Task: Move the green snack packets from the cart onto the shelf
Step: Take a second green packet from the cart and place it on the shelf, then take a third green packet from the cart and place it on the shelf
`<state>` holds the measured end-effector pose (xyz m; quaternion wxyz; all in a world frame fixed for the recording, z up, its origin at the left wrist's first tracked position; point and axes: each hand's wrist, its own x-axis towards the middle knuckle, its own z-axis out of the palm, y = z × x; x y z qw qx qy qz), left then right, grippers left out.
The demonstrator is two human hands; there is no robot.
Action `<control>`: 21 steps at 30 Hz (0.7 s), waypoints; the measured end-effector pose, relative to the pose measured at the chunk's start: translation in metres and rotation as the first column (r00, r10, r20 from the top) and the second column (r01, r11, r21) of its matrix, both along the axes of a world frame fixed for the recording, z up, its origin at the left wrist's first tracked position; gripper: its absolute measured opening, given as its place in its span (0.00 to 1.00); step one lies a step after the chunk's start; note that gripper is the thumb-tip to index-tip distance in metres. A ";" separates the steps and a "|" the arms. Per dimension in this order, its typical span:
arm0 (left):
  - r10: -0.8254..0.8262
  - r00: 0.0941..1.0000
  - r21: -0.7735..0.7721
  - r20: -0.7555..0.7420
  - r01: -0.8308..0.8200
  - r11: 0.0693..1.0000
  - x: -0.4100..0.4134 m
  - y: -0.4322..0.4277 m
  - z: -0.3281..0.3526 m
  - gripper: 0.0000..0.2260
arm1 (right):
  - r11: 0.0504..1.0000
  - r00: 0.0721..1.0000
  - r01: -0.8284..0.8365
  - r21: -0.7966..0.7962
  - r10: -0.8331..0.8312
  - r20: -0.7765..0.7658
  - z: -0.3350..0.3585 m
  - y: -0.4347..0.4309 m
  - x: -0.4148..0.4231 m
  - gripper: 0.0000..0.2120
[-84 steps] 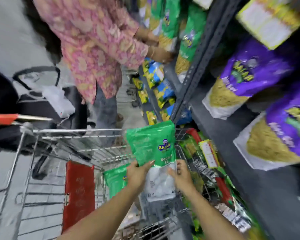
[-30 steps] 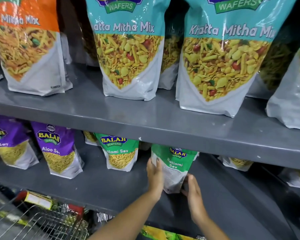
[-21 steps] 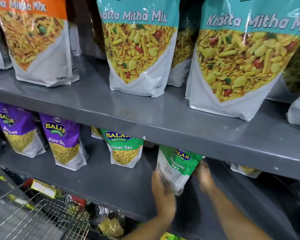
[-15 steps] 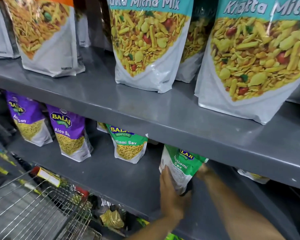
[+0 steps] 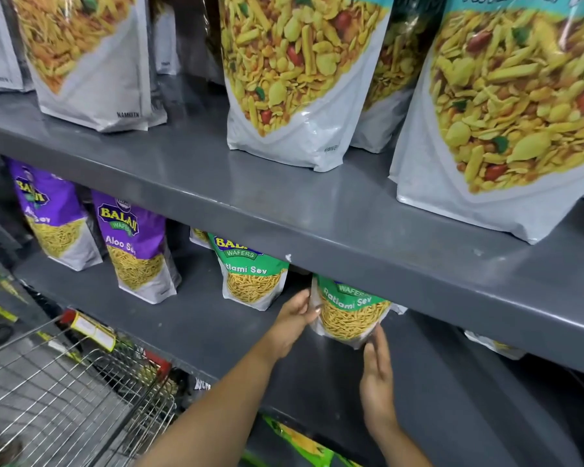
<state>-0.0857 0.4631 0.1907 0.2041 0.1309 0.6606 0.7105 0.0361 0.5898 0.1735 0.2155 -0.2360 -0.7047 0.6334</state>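
A green Ratlami Sev packet (image 5: 349, 315) stands upright on the lower grey shelf (image 5: 199, 326), its front facing me and its top tucked under the shelf above. My left hand (image 5: 295, 320) pinches the packet's left edge. My right hand (image 5: 376, 369) is flat with fingers extended, its fingertips at the packet's bottom right corner. A second green packet (image 5: 252, 281) stands just to the left. The wire cart (image 5: 65, 392) sits at the lower left; what it holds is not visible.
Two purple Aloo Sev packets (image 5: 134, 251) stand further left on the same shelf. The upper shelf (image 5: 317, 224) carries large mixed-snack bags (image 5: 297, 79) and overhangs the packets. More packets (image 5: 300, 443) lie on a level below.
The packet went from the cart to the lower shelf, first tilted with its back side turned out, and now stands with its front facing me. My right hand moved from behind it to its bottom right corner.
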 end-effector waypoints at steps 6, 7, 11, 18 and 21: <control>0.069 0.994 -0.016 0.082 -0.068 0.998 -0.008 0.008 0.001 0.15 | 0.996 1.000 0.008 0.092 -0.010 0.022 -0.012 -0.007 0.003 0.22; 0.068 0.995 -0.024 0.079 -0.066 0.998 -0.009 0.008 0.000 0.15 | 0.994 1.000 0.013 0.107 -0.014 0.011 -0.013 -0.005 0.003 0.22; 0.086 0.994 -0.056 0.068 -0.082 0.995 0.000 0.004 0.012 0.19 | 0.989 0.999 0.046 0.138 -0.048 0.007 -0.008 -0.005 0.005 0.21; 0.272 0.949 -0.108 -0.159 -0.291 0.951 0.049 -0.115 0.008 0.11 | 0.880 0.940 0.288 0.377 -0.184 -0.287 0.006 -0.044 0.029 0.22; 0.455 0.869 -0.133 -0.195 -0.483 0.865 0.079 -0.222 0.008 0.11 | 0.940 0.953 0.142 0.311 -0.044 -0.301 0.006 -0.103 0.026 0.18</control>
